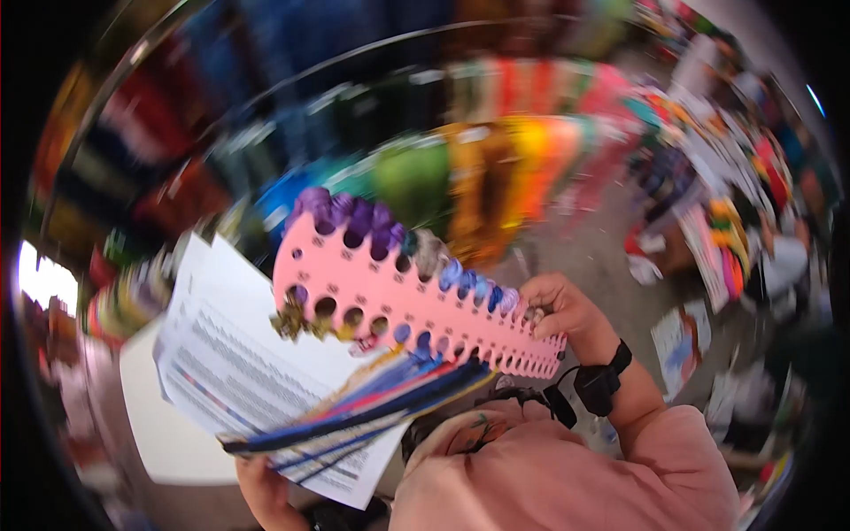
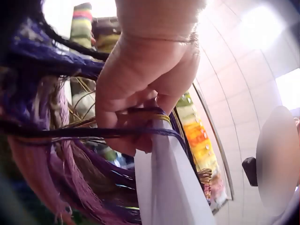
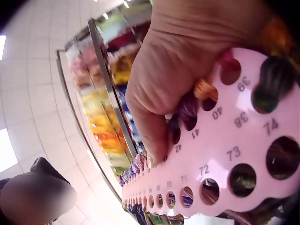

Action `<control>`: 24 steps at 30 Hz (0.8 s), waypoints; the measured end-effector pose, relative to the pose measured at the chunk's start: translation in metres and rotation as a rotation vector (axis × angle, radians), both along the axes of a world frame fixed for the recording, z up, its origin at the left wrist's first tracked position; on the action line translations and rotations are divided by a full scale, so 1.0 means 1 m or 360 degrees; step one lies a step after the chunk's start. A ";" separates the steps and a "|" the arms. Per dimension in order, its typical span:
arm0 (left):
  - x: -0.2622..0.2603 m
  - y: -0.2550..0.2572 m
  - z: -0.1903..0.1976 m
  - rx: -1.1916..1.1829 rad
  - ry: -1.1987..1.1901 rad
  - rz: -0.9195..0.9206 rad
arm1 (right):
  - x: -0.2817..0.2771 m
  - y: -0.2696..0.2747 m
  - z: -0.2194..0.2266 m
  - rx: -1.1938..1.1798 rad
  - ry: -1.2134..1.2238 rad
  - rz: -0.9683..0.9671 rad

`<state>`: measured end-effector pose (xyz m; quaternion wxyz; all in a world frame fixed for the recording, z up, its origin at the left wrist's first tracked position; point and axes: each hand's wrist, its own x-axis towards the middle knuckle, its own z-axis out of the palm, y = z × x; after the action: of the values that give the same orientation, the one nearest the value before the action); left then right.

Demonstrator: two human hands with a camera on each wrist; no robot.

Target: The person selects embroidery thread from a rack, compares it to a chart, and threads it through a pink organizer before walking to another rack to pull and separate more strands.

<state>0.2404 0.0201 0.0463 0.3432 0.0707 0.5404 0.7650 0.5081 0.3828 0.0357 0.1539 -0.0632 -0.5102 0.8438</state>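
My right hand (image 1: 567, 308) grips one end of a long pink thread organizer card (image 1: 363, 270), thumb on its face. Numbered holes run along both edges of the card. Looped through them are purple floss (image 1: 363, 219), blue floss (image 1: 469, 281) and olive floss (image 1: 292, 320). Long blue, yellow and pink strands (image 1: 381, 405) stretch from its lower edge toward my left hand (image 1: 263, 489). That hand pinches white printed sheets (image 1: 266, 372) together with the strands. In the left wrist view, dark strands (image 2: 84, 132) drape over the paper edge (image 2: 164, 183) beneath the curled fingers.
Racks of colored yarn hanks (image 1: 412, 177) curve along the far side, blurred. A white stool-like surface (image 1: 146, 416) lies below the papers at left. Over at right are bundles of bright thread (image 1: 730, 239) and a printed picture sheet (image 1: 682, 345).
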 end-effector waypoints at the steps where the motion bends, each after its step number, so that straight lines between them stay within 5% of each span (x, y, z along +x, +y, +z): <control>1: 0.004 0.027 -0.035 -0.0005 0.0010 -0.0148 | 0.037 0.013 -0.023 0.0032 0.0089 -0.0106; 6: 0.130 0.205 -0.029 -0.0091 -0.0004 -0.0989 | 0.245 0.016 0.000 -0.0280 -0.0070 -0.1207; 8: 0.150 0.276 -0.045 -0.0244 0.0118 -0.1340 | 0.292 0.028 -0.030 -0.0240 0.0001 -0.1532; 12: 0.234 0.397 -0.032 -0.0716 0.0938 -0.2221 | 0.381 0.046 -0.046 -0.0223 0.0240 -0.1954; 13: 0.257 0.422 -0.045 -0.0433 0.1018 -0.2283 | 0.401 0.055 -0.052 -0.0155 0.0272 -0.2083; 16: 0.298 0.495 -0.057 -0.0535 0.0772 -0.2582 | 0.441 0.093 -0.068 0.0014 0.0328 -0.2494; 18: 0.318 0.545 -0.073 -0.0388 0.1002 -0.2616 | 0.462 0.127 -0.059 0.0085 0.0329 -0.2775; 20: 0.331 0.598 -0.103 -0.0393 0.1637 -0.2550 | 0.495 0.157 -0.053 0.0218 0.0169 -0.2990; 24: 0.379 0.689 -0.129 -0.0430 0.2006 -0.2364 | 0.536 0.222 -0.004 0.0400 0.0114 -0.3422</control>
<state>0.6193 0.7095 -0.0824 0.3908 0.7478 0.5256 0.1087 1.0445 0.6045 0.0322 0.8334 -0.4366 -0.2658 0.2102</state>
